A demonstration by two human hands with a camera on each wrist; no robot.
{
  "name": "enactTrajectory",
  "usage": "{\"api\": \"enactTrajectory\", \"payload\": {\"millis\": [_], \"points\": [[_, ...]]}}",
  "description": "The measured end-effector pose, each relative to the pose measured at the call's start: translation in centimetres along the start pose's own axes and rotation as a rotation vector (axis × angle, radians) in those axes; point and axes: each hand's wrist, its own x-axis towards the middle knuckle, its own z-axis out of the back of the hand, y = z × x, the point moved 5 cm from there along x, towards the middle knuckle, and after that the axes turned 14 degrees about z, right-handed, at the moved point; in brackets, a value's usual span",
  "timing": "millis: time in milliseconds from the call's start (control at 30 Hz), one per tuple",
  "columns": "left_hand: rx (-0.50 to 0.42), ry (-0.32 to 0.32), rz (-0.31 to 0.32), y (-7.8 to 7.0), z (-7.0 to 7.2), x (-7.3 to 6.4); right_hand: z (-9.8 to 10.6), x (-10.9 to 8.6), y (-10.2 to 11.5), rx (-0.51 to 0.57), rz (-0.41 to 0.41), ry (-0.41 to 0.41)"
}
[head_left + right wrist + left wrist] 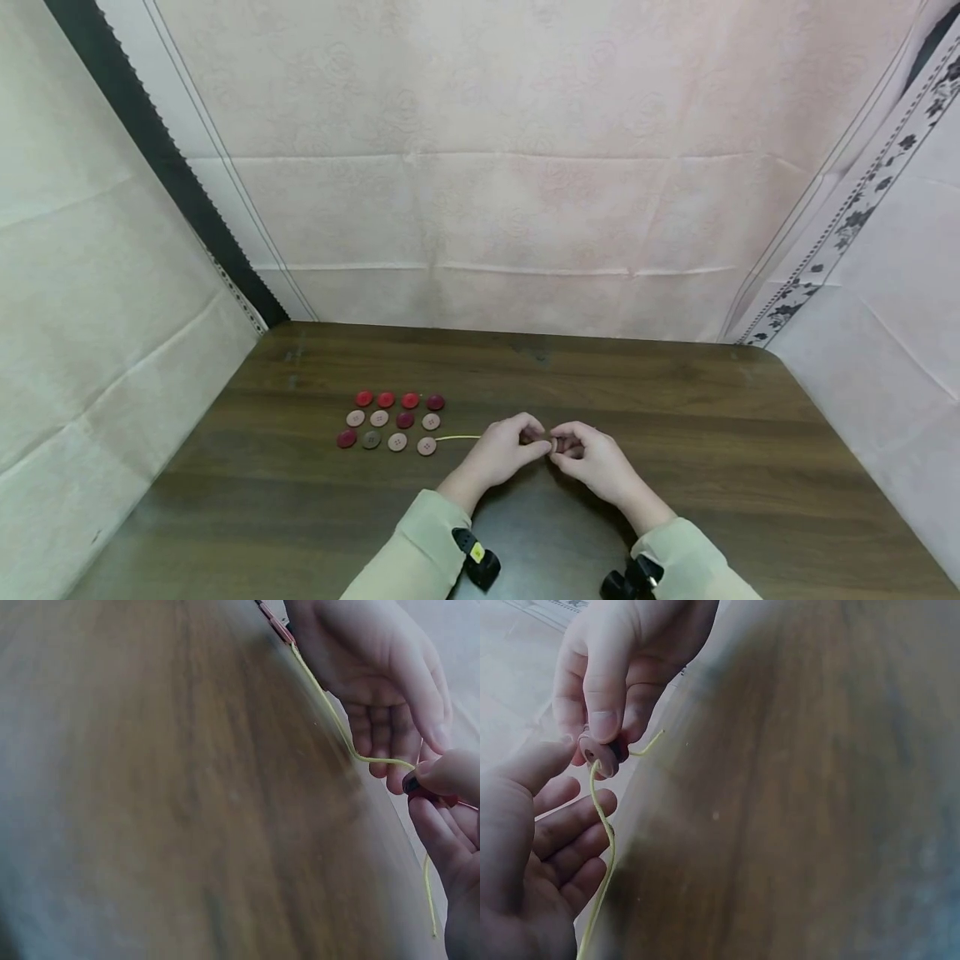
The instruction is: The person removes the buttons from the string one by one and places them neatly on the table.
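My right hand [597, 462] pinches a small stack of buttons [600, 756] between thumb and fingertips, a pinkish beige one in front and darker and red ones behind. A yellow cord [609, 847] passes through the stack, its short free end sticking out on the far side. Close against the stack is my left hand [501, 454], its thumb tip right at the button edge and its other fingers loosely spread. From the hands the cord runs left across the wooden table [712, 467] to a beige button [427, 447].
Left of the hands, several loose buttons lie in rows: bright red ones [386, 400], dark red ones [405, 419], beige ones [378, 418] and one dark grey button [371, 439]. Pale cloth [510, 208] hangs behind the table and at both sides.
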Motion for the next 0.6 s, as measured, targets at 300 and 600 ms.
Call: {"api": "enactTrajectory", "payload": {"millis": [300, 600], "points": [[-0.084, 0.067, -0.001, -0.2, -0.28, -0.07, -0.25, -0.03, 0.02, 0.037, 0.013, -0.013], [-0.138, 0.064, 0.002, -0.2, -0.15, -0.04, -0.23, -0.1, 0.4, 0.035, 0.025, -0.025]]}}
